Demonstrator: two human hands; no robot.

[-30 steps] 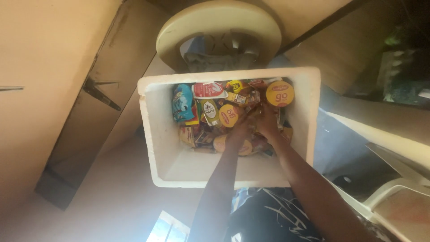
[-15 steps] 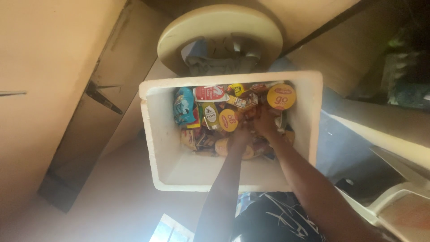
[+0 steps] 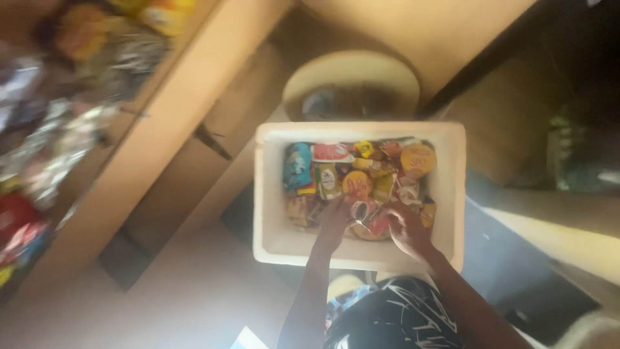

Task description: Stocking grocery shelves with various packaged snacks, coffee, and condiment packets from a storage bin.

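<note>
Head view: both hands were inside the white foam box point(image 3: 268, 194) among packed snack packets point(image 3: 352, 181). The left hand point(image 3: 332, 223) lay loosely spread; the right hand point(image 3: 405, 227) curled over packets near the front wall. Bare floor showed along the box's left wall.

The whole view is soft with motion blur. Inside the white box point(image 3: 271, 194), the packets point(image 3: 352, 178) are too blurred to tell apart. The left hand point(image 3: 332, 223) and right hand point(image 3: 407, 229) reach among them; their fingers are smeared, so whether either one grips a packet cannot be told. Both forearms are cut off by the bottom edge. At the left edge, the shelf goods point(image 3: 39, 129) are only streaks of colour.
</note>
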